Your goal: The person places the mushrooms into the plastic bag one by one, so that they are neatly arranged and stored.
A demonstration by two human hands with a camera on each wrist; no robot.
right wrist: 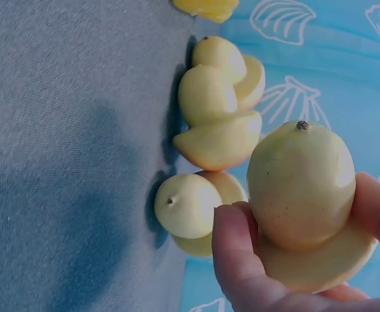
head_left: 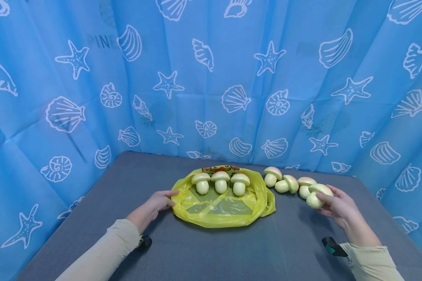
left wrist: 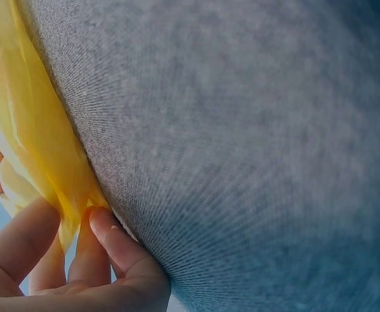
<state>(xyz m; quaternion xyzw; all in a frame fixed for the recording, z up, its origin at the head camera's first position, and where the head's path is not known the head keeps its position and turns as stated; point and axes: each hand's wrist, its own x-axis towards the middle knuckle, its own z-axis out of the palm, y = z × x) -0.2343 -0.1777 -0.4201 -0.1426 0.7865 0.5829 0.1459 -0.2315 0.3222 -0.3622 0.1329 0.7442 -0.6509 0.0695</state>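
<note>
A yellow plastic bag [head_left: 218, 223] lies open on the grey table, with three toy mushrooms [head_left: 220, 182] lined up inside near its far edge. My left hand [head_left: 159, 203] pinches the bag's left rim; in the left wrist view, fingers [left wrist: 115, 244] and thumb bunch the yellow film [left wrist: 47, 130]. At the right, my right hand [head_left: 341, 208] grips a pale mushroom [right wrist: 300, 188] by its cap, stem end facing the right wrist camera. Three more mushrooms [head_left: 287, 184] sit in a row between the bag and that hand, one of them lying on its side.
The grey cloth-covered table [head_left: 267, 249] carries everything. A blue curtain [head_left: 211, 97] printed with white shells and starfish hangs along its back and sides. A twisted part of the bag [head_left: 270, 205] sticks out at its right.
</note>
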